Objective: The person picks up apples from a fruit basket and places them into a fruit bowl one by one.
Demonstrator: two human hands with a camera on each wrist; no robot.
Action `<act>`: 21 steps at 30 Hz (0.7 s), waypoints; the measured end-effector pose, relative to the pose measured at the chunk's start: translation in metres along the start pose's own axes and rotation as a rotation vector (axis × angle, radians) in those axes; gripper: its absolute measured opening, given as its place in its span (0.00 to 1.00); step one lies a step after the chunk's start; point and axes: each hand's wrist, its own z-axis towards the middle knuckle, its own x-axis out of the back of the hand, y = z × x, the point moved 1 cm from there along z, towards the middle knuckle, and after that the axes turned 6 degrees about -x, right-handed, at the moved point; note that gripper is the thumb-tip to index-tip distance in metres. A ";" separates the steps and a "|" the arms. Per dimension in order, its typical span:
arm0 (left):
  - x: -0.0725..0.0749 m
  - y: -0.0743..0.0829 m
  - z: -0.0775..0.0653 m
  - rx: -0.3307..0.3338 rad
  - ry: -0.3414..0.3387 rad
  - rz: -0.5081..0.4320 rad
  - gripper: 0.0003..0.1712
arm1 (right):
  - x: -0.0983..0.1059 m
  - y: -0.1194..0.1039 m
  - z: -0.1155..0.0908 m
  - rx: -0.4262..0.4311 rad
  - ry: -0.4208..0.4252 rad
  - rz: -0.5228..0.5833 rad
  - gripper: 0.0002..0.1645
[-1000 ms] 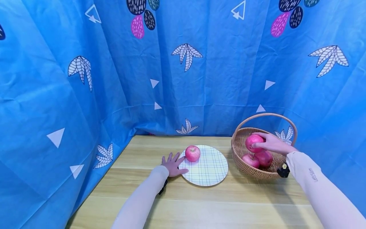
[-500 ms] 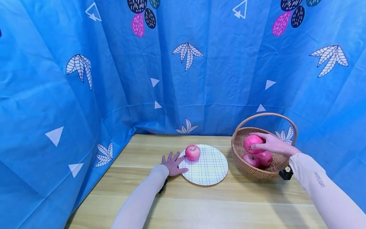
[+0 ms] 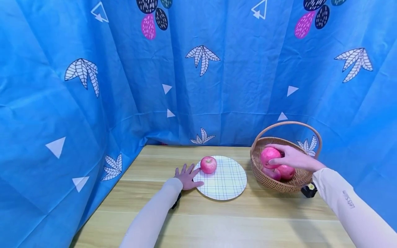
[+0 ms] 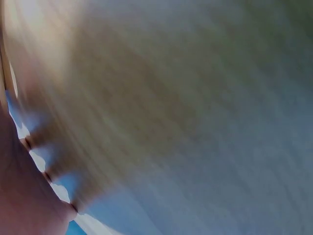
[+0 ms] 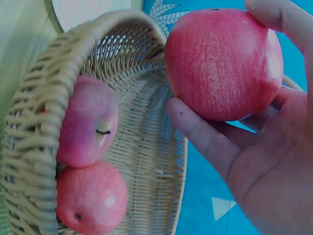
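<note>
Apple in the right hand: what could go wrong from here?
The right hand holds a round, shiny apple with fingers and thumb; a weak grip might let it slip onto the two apples in the basket.

The basket has a tall handle close to that hand, so a careless lift might snag it.

Another apple sits near the plate's rim beside the left hand; a nudge could roll it off the plate.

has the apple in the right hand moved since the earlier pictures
Yes: in the head view, the apple in the right hand has shifted slightly left, nearer the left rim of the basket.
</note>
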 end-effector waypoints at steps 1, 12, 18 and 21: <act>0.000 0.000 0.000 -0.001 0.002 -0.003 0.55 | -0.001 -0.002 0.000 0.005 -0.002 -0.003 0.42; -0.002 -0.001 0.002 -0.006 0.008 -0.002 0.56 | -0.014 -0.019 0.001 0.014 -0.026 -0.018 0.43; -0.002 -0.001 0.002 0.000 0.013 -0.010 0.55 | -0.021 -0.028 0.003 0.014 -0.040 -0.023 0.44; -0.002 -0.002 0.002 0.001 0.004 -0.005 0.54 | -0.024 -0.033 0.005 0.006 -0.052 -0.014 0.45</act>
